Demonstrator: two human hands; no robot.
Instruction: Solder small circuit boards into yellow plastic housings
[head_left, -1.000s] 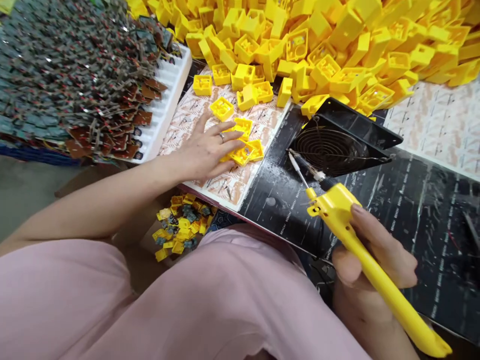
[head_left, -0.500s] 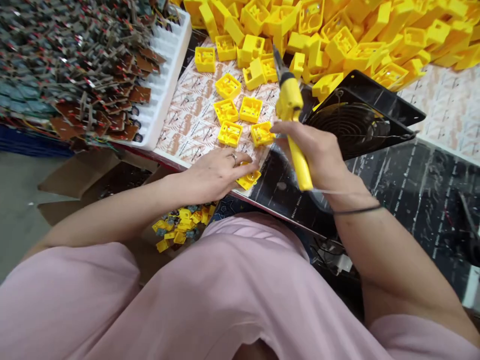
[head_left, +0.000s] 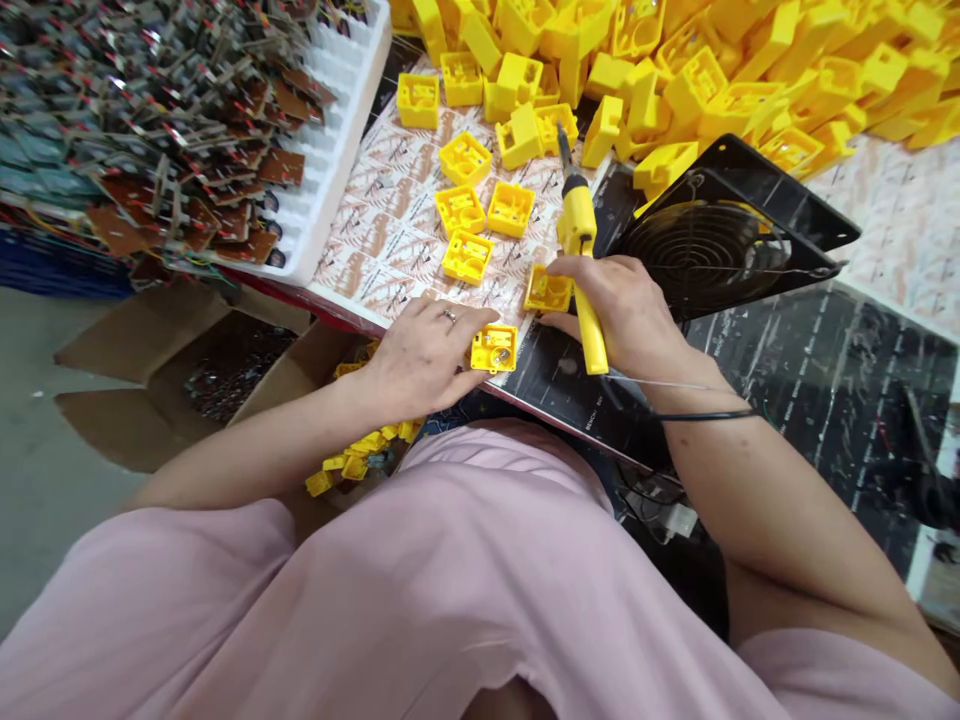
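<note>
My left hand [head_left: 424,355] is closed on a small yellow plastic housing [head_left: 493,349] at the near edge of the table, pinching it between thumb and fingers. My right hand [head_left: 626,315] grips a yellow soldering iron [head_left: 582,262], its dark tip pointing away toward the pile. The fingertips of that hand also touch a second yellow housing [head_left: 548,290] lying on the patterned sheet [head_left: 390,250]. Three more housings [head_left: 480,215] lie open side up just beyond.
A big heap of yellow housings [head_left: 712,70] fills the back of the table. A white tray [head_left: 330,170] piled with circuit boards sits at left. A black fan [head_left: 712,250] lies right of the iron. A cardboard box [head_left: 187,340] with finished parts [head_left: 360,455] stands below the table edge.
The right hand has drawn the iron and one housing toward me. The left hand has lifted its housing slightly off the table edge. The view has shifted a little.
</note>
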